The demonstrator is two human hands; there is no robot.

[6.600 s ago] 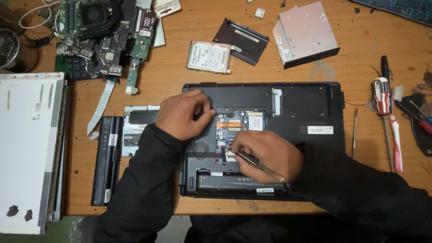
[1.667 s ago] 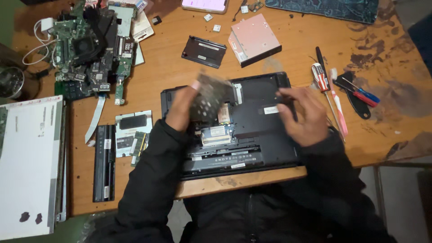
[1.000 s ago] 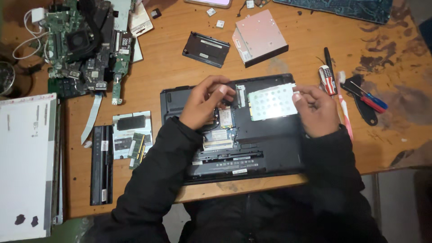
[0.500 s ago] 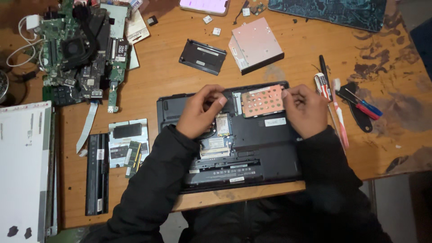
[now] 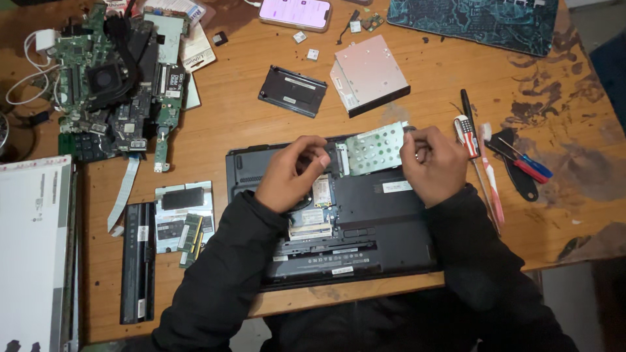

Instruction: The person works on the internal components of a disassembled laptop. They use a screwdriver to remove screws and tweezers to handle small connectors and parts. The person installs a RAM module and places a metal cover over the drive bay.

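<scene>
Laptop [image 5: 365,221] lies underside up on the table [image 5: 574,195], bay covers off, parts scattered beyond it. Both hands hold a perforated metal plate [image 5: 376,147] over its far edge: left hand [image 5: 297,171] fingers pinch one end, right hand [image 5: 432,163] clenched on the other. Inner cards appear still seated.

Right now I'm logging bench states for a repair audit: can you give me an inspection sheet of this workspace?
Surface: wooden table, stained dark at the right.
Job's things: open black laptop base; perforated metal plate held over it.
Clutter: green circuit boards, optical drive, black cover, battery, memory sticks, screwdrivers, phone, white panel.
Hands: left hand at the plate's left end; right hand grips its right end.
Cables: white cable; flat ribbon.
Surroundings: patterned mat at the far edge.
</scene>
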